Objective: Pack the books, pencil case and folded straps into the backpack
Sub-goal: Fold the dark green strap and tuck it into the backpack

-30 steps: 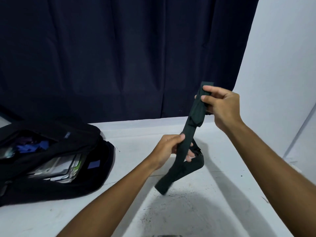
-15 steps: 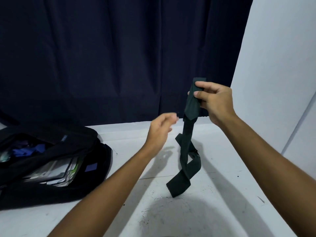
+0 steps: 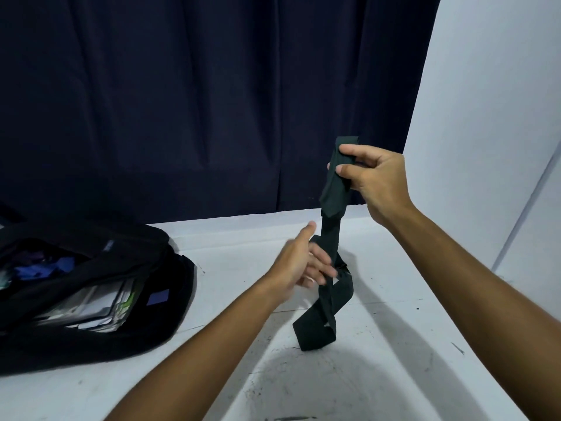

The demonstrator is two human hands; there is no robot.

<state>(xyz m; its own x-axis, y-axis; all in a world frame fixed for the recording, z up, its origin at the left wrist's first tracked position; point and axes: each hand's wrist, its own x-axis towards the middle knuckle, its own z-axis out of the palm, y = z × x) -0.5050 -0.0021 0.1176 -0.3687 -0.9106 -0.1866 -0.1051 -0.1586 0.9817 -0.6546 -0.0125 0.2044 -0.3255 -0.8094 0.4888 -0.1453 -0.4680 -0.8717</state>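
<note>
At the lower left of the frame my soft black backpack point(image 3: 100, 302) lies unzipped on the white table point(image 3: 394, 375), books point(image 3: 100, 308) already showing inside as pale page edges; I can't pick out the pencil case. In the middle, my left hand point(image 3: 299, 259) is loosely spread, fingers touching the dangling strap point(image 3: 331, 238). Right of centre, my right hand point(image 3: 375, 180) pinches its folded top: flat, dark, limp webbing, folding unfinished, not yet packed.
</note>
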